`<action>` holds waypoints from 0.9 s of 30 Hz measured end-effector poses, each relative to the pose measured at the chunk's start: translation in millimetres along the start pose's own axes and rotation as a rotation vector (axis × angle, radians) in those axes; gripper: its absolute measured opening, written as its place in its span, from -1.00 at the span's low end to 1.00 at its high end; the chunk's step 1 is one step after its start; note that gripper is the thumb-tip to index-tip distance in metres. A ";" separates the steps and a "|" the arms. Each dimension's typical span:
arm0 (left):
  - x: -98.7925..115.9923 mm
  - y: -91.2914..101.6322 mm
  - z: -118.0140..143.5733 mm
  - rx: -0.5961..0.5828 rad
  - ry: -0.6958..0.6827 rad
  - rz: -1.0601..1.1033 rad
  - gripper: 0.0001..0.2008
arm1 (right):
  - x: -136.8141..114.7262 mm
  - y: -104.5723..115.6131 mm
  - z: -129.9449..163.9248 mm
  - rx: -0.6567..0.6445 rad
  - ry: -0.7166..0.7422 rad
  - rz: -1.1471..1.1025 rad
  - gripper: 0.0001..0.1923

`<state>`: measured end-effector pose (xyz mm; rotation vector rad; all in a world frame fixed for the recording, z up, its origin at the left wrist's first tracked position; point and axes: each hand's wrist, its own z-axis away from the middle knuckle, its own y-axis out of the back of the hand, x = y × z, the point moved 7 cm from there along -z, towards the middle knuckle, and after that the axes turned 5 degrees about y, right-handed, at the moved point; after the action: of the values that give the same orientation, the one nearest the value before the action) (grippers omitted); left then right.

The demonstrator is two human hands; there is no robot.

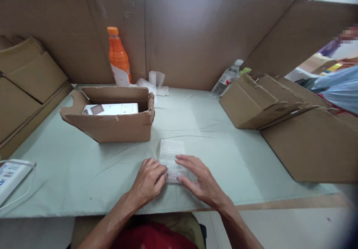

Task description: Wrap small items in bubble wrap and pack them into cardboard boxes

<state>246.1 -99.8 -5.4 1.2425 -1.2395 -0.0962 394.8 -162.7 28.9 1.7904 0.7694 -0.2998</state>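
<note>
A: Where's the bubble wrap sheet [171, 158] rel. to your hands?

B: Flat on the worktop [84, 170], near the front edge, dead centre in front of you. Your left hand [148, 181] sits on its near-left corner, fingers curled loosely, tips pressing the edge, not gripping anything. Your right hand [200, 181] lies open and flat, palm down, fingers spread, covering the near-right side. The far half of the sheet shows bare between and beyond both hands.

A: Tips for handling it well?

B: I'd say keep both palms low and press evenly so the thin sheet doesn't slide or bunch on the smooth cloth. Pinch w/ thumb and forefinger at a corner if you need to lift; it's light and will flop.

A: What's nearby?

B: Open cardboard box [112, 118] just beyond, to the left, w/ a white item [112, 109] inside. Orange bottle [119, 56] behind that. Folded cartons [265, 99] well apart on the right.
</note>
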 end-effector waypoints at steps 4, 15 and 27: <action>-1.3 -4.2 -1.3 0.004 0.001 -0.035 -0.84 | -5.4 -16.2 20.4 -0.028 0.005 0.057 -0.69; 0.7 -4.7 11.4 0.093 -0.041 -0.093 -0.70 | 8.1 -24.3 9.6 0.049 -0.066 0.082 -0.75; 9.1 -0.7 11.2 0.050 -0.046 -0.020 -0.85 | -1.3 -22.1 20.0 0.118 -0.001 0.049 -0.76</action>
<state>241.9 -113.2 -2.0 1.3022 -1.2764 -0.1099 383.3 -177.7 5.8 1.9175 0.7183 -0.3191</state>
